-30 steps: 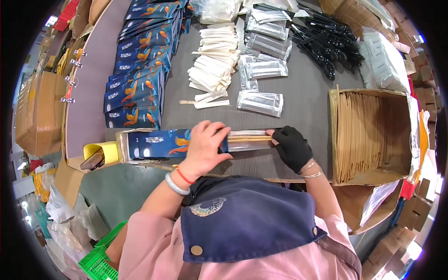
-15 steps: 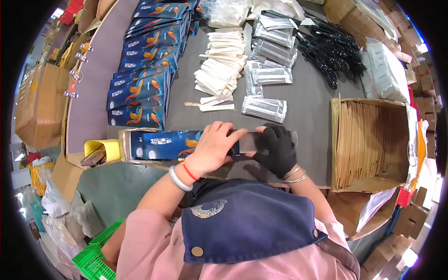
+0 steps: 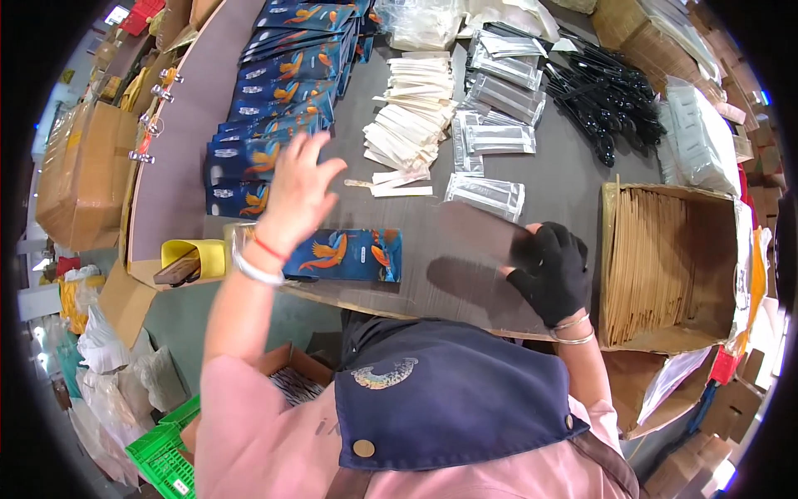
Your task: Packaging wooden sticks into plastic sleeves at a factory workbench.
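- The left hand [image 3: 298, 187] is lifted with fingers spread, gripping nothing, over the row of blue pouches [image 3: 266, 141] lining the tabletop's [image 3: 573, 187] left edge.
- One blue pouch [image 3: 345, 254] lies flat at the near edge, just beside that wrist.
- The gloved right hand [image 3: 550, 270] pinches a blurred clear sleeve [image 3: 478, 237] near the near edge.
- Paper-wrapped sticks [image 3: 411, 121], clear packets [image 3: 490, 133] and black utensils [image 3: 607, 104] crowd the far side.
- An open carton of brown envelopes [image 3: 665, 266] sits at the right edge.
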The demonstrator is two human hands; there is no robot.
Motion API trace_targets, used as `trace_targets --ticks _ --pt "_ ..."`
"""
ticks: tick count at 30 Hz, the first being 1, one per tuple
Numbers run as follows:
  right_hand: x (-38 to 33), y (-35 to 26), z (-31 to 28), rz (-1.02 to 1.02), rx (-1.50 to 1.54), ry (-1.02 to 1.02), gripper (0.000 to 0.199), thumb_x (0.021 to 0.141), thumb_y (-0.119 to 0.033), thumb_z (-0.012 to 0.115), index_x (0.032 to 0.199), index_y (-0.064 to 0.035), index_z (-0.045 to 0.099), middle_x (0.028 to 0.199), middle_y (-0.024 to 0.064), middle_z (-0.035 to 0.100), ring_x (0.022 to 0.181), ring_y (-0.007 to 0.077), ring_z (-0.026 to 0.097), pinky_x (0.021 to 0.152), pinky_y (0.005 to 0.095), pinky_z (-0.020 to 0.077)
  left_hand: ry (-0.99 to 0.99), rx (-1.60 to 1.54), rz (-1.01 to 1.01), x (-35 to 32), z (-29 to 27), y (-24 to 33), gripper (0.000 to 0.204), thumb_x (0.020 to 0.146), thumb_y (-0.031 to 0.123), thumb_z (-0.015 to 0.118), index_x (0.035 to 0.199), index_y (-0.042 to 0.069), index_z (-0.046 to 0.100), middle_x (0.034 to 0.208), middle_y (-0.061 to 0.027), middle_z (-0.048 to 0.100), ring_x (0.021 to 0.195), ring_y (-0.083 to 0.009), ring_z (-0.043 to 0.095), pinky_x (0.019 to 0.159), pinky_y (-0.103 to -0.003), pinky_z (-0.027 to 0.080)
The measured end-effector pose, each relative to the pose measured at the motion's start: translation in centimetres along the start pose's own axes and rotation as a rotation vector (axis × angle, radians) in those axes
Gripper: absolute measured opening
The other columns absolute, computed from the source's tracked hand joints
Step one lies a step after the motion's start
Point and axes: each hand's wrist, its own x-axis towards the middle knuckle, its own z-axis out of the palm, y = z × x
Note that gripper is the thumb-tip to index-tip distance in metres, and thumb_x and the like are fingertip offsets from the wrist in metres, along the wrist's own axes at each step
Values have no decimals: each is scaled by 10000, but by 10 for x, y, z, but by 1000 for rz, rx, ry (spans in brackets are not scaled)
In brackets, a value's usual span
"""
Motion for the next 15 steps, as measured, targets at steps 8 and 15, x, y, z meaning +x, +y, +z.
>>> trace_targets --ticks 8,15 --pt "-1 -17 10 -79 -88 -121 612 601 -319 858 1111 -99 599 1054 85 610 1000 305 582 915 433 402 -52 -293 -565 -73 66 98 893 616 415 881 1352 48 533 1385 -169 471 1310 -370 400 1141 -544 202" --pt "8 -30 38 -180 44 -249 600 668 -365 823 1127 -54 595 1073 119 605 1013 325 563 919 445 401 -54 -471 -589 -71 62 91 910 621 380 894 1363 18 510 1411 -167 459 1354 -345 381 1150 -558 161"
